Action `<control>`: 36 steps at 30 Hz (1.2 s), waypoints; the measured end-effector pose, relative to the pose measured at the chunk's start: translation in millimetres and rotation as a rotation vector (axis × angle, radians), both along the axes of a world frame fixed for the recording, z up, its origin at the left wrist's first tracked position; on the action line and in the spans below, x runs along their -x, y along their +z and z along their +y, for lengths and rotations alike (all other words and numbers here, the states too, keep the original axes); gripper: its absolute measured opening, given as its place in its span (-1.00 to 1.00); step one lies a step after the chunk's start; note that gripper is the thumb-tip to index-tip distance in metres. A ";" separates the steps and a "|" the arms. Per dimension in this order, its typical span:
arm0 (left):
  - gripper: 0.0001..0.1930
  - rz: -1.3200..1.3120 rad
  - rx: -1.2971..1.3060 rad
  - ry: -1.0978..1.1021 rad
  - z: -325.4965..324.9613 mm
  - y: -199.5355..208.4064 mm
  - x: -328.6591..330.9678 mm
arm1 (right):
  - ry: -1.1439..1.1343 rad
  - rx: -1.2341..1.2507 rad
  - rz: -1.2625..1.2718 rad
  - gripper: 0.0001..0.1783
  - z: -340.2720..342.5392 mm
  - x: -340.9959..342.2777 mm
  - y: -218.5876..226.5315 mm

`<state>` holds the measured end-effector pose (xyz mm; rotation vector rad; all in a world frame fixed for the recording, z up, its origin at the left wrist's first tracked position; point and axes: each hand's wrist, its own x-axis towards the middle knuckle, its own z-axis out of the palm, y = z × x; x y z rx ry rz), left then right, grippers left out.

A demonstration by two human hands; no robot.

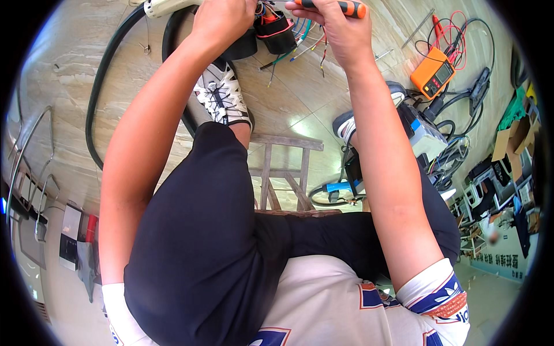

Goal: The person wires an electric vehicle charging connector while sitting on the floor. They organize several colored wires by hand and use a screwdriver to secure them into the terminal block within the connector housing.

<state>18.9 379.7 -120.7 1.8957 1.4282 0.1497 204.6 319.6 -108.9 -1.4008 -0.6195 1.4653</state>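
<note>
At the top edge my right hand (pixel 346 34) is closed round a screwdriver (pixel 353 8) with an orange and black handle. Its thin shaft points left, toward my left hand (pixel 225 23). The left hand's fingers are curled beside a bundle of wires and partly cut off by the frame, so what they grip is hidden. Just right of them is a black cylindrical connector housing (pixel 277 36) with a red ring and several coloured wires coming out. A cream-coloured plug handle (pixel 167 7) with a thick black cable (pixel 95 98) lies to the left of the left hand.
An orange multimeter (pixel 433 72) with red and black leads lies on the tiled floor at right. Nearby are a grey box (pixel 427 138) with cables and a blue-handled tool (pixel 337 187). A wooden stool (pixel 283 173) stands between my legs. Cartons (pixel 513 144) stand far right.
</note>
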 end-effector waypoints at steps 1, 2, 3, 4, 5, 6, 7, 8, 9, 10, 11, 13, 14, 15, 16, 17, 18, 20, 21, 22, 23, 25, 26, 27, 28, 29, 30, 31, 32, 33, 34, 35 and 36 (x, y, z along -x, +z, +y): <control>-0.78 0.007 0.021 -0.001 1.2 2.0 -0.8 | -0.005 -0.001 -0.010 -0.76 0.0 0.3 -1.0; -0.78 0.014 0.043 -0.002 2.4 3.8 -1.5 | -0.007 -0.005 0.001 -0.76 0.0 -0.5 -2.4; -0.77 0.022 0.065 -0.004 3.0 4.9 -1.5 | -0.010 -0.010 0.013 -0.75 -0.1 -1.3 -4.2; -0.77 0.021 0.063 -0.008 3.1 5.6 -1.5 | -0.013 -0.014 0.024 -0.75 -0.2 -1.5 -5.0; -0.77 0.020 0.062 -0.013 3.1 6.2 -1.5 | -0.016 -0.009 0.024 -0.75 -0.7 -1.2 -4.7; -0.78 0.021 0.060 -0.016 3.1 6.9 -1.4 | -0.018 -0.006 0.024 -0.75 -0.9 -0.6 -3.4; -0.78 0.017 0.054 -0.012 2.9 6.9 -1.2 | -0.020 -0.002 0.025 -0.74 -0.8 -0.2 -2.5; -0.78 0.012 0.047 -0.009 2.6 6.6 -0.8 | -0.025 0.000 0.033 -0.74 -0.6 0.0 -2.4; -0.78 0.007 0.042 -0.006 2.5 5.7 -0.6 | -0.031 0.002 0.039 -0.74 -0.3 0.1 -2.6; -0.78 0.006 0.042 -0.016 2.6 4.9 -0.3 | -0.036 0.004 0.046 -0.73 -0.1 0.1 -3.0; -0.78 0.006 0.043 -0.025 2.9 4.0 0.2 | -0.059 0.014 0.073 -0.72 0.3 0.0 -4.0; -0.78 0.008 0.027 -0.042 2.8 2.4 1.1 | -0.105 0.034 0.131 -0.69 1.1 -0.1 -6.5; -0.78 0.010 0.012 -0.049 2.4 0.7 1.5 | -0.128 0.056 0.130 -0.68 1.8 0.1 -7.0; -0.78 0.010 -0.004 -0.056 2.6 0.7 0.9 | -0.151 0.076 0.127 -0.67 3.1 -0.2 -7.3; -0.78 0.015 0.011 -0.043 2.7 1.7 0.1 | -0.174 0.096 0.124 -0.65 4.7 -0.7 -7.7; -0.78 0.020 0.025 -0.030 2.9 3.9 -1.2 | -0.173 0.111 0.129 -0.65 6.6 -2.0 -8.6; -0.78 0.026 0.040 -0.016 2.9 5.6 -1.6 | -0.172 0.126 0.136 -0.64 8.9 -3.4 -9.6; -0.77 0.024 0.046 -0.020 3.6 4.1 -0.9 | -0.163 0.150 0.141 -0.63 14.2 -5.7 -11.1; -0.77 0.023 0.049 -0.022 3.7 3.3 -0.5 | -0.154 0.159 0.141 -0.63 17.3 -6.6 -11.8; -0.77 0.023 0.045 -0.019 3.5 3.0 -0.4 | -0.146 0.168 0.141 -0.63 20.2 -7.5 -12.5; -0.77 0.022 0.041 -0.015 3.3 2.7 -0.3 | -0.133 0.167 0.142 -0.62 22.6 -8.7 -13.3; -0.76 0.019 0.027 -0.012 3.1 1.5 0.1 | -0.109 0.165 0.142 -0.62 26.8 -10.7 -14.3; -0.76 0.017 0.017 -0.013 3.2 0.3 0.4 | -0.106 0.168 0.141 -0.62 28.3 -10.5 -14.5; -0.76 0.015 0.007 -0.013 3.3 -0.5 0.7 | -0.104 0.170 0.140 -0.63 29.7 -10.0 -14.4; -0.76 0.010 0.008 -0.013 3.3 -0.8 1.3 | -0.101 0.173 0.138 -0.63 30.8 -9.9 -14.4; -0.76 0.005 0.010 -0.012 3.4 -1.0 1.9 | -0.071 0.176 0.111 -0.61 31.8 -10.1 -14.6; -0.76 0.000 0.011 -0.012 3.4 -1.3 2.2 | -0.042 0.179 0.085 -0.60 32.6 -10.2 -15.2; -0.76 -0.001 0.023 -0.006 3.5 -0.7 1.9 | -0.013 0.181 0.058 -0.59 33.3 -10.3 -16.2; -0.76 -0.001 0.034 -0.001 3.6 0.4 1.1 | 0.049 0.188 0.043 -0.56 34.4 -10.4 -18.6; -0.76 -0.002 0.045 0.004 3.6 1.3 0.5 | 0.110 0.195 0.027 -0.53 35.9 -9.8 -20.2; -0.76 -0.001 0.048 0.008 3.4 1.5 0.6 | 0.172 0.201 0.011 -0.50 36.4 -9.1 -21.5; -0.77 0.001 0.050 0.012 3.1 1.4 0.8 | 0.197 0.238 0.016 -0.48 36.1 -7.1 -23.2; -0.77 0.002 0.054 0.017 3.1 1.0 1.2 | 0.223 0.275 0.021 -0.45 36.7 -2.8 -24.2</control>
